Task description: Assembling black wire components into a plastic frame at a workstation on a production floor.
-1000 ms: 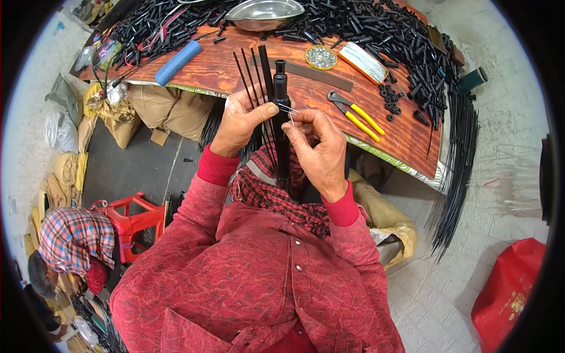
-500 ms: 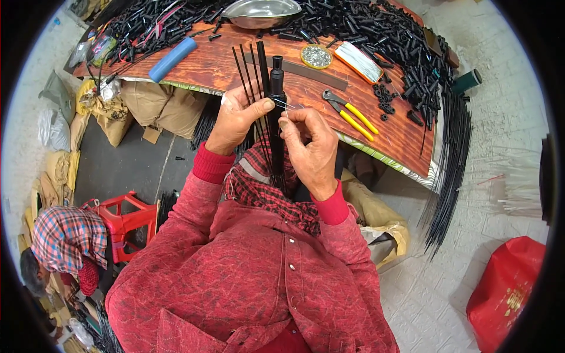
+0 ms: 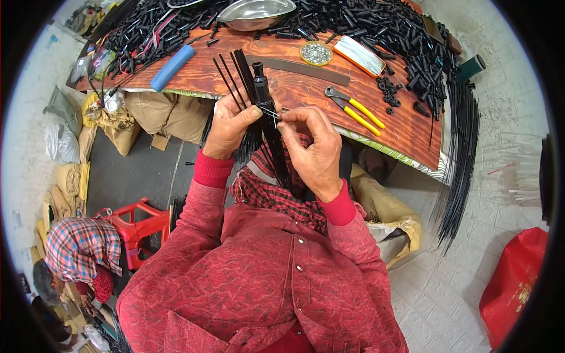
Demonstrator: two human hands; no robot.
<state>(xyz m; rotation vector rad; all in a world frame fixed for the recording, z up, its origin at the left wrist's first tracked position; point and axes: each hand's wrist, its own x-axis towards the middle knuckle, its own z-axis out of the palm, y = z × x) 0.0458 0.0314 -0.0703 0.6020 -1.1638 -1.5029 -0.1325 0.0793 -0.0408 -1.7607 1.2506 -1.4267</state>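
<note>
My left hand [image 3: 231,126] is closed around several thin black rods [image 3: 242,72] and a black stepped plastic tube [image 3: 260,85] that stands beside them, slightly tilted. Its thumb presses at the foot of the tube. A thin, shiny wire [image 3: 272,112] crosses the tube just under the thumb. My right hand [image 3: 316,147] pinches the wire's end between thumb and fingertips, close to the tube. Below the hands, the dark lower part of the held bundle [image 3: 281,165] slants down to my lap.
On the wooden table [image 3: 206,73] lie yellow-handled pliers [image 3: 356,112], a dish of small metal bits [image 3: 316,53], a tray of wires [image 3: 360,56], a blue roll [image 3: 172,67], a metal bowl [image 3: 256,15] and heaped black parts [image 3: 382,26]. A person [image 3: 82,250] sits near a red stool [image 3: 138,229].
Both hands remain at the bundle, which now leans further left at its top. The wire now crosses itself in front of the tube. The whole view has shifted slightly.
</note>
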